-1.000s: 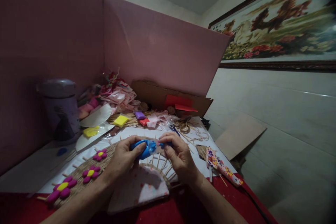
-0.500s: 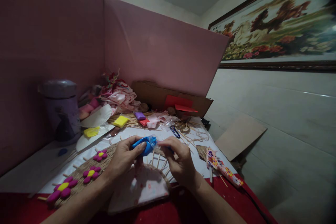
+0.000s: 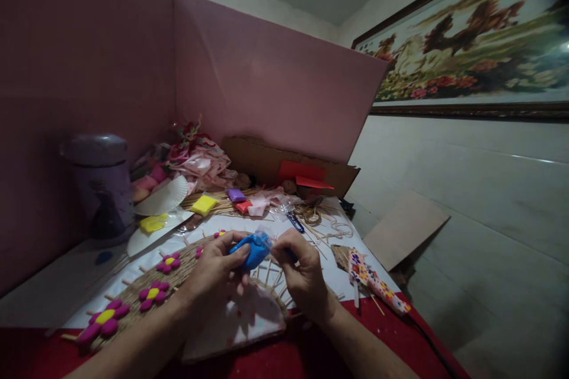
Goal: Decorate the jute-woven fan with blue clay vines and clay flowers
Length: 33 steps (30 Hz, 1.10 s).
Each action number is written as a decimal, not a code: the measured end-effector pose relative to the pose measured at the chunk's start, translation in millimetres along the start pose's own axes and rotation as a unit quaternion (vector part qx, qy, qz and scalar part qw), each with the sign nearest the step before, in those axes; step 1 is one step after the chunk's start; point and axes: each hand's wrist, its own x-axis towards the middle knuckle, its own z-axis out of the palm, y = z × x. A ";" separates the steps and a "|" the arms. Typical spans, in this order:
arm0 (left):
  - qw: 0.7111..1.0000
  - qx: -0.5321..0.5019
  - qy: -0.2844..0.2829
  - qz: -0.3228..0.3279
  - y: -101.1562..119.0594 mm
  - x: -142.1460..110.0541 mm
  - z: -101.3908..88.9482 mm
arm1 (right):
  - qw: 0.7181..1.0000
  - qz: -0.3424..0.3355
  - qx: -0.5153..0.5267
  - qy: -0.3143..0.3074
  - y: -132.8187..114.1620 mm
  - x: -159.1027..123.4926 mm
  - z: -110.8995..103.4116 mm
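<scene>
My left hand (image 3: pixel 212 274) grips a lump of blue clay in a clear wrapper (image 3: pixel 251 249), held above the table. My right hand (image 3: pixel 301 270) pinches the wrapper's right end with thumb and fingertips. Below both hands lies a woven straw fan (image 3: pixel 146 284) with wooden sticks poking out. Magenta clay flowers with yellow centres (image 3: pixel 105 320) sit along its rim. A pale paper piece (image 3: pixel 249 323) lies under my wrists on the red cloth (image 3: pixel 284 361).
Yellow (image 3: pixel 203 205), purple (image 3: pixel 236 195) and red (image 3: pixel 243 206) clay packs lie further back. White paper plates (image 3: pixel 160 196) and a lidded purple jar (image 3: pixel 101 185) stand left. A cardboard box (image 3: pixel 288 169) sits behind. A patterned paper cone (image 3: pixel 376 282) lies right, near the table edge.
Both hands shifted slightly right and the blue clay rose a little. My right fingers moved in closer on the wrapper's end.
</scene>
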 end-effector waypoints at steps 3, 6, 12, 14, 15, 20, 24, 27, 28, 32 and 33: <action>1.000 0.004 0.001 0.011 -1.8 0.7 -1.6 | 1.000 0.012 -0.005 -0.029 1.3 0.1 0.4; 0.999 0.038 0.003 0.038 -0.1 -0.6 -2.5 | 0.999 0.013 -0.022 -0.046 3.3 -0.1 -0.2; 0.994 0.091 -0.031 0.043 7.4 -6.0 2.6 | 0.999 -0.011 0.023 -0.044 4.3 -1.5 -0.1; 0.994 0.089 -0.060 0.036 7.8 -5.9 3.2 | 0.998 -0.012 0.049 -0.047 3.5 -2.1 -0.4; 0.993 0.083 -0.073 0.031 7.2 -5.4 2.9 | 0.997 -0.009 0.057 -0.049 3.0 -2.4 -0.7; 0.993 0.061 -0.098 0.034 -0.8 -0.8 -2.5 | 0.992 0.013 0.107 -0.068 1.1 -1.5 -1.7; 0.991 0.095 -0.089 0.022 -1.7 -1.6 -3.2 | 0.984 0.050 0.145 -0.090 0.6 -0.4 -1.7; 0.987 0.122 -0.104 0.019 4.5 -5.9 0.6 | 0.972 0.105 0.161 -0.135 2.6 -1.3 -1.5; 0.986 0.126 -0.107 0.016 6.7 -7.4 2.0 | 0.965 0.126 0.174 -0.149 4.2 -2.0 -1.2; 0.987 0.131 -0.093 0.008 10.1 -10.3 4.3 | 0.935 0.184 0.236 -0.190 12.5 -4.4 0.3; 0.987 0.130 -0.090 0.007 9.7 -10.2 4.1 | 0.934 0.182 0.235 -0.198 13.8 -4.5 0.3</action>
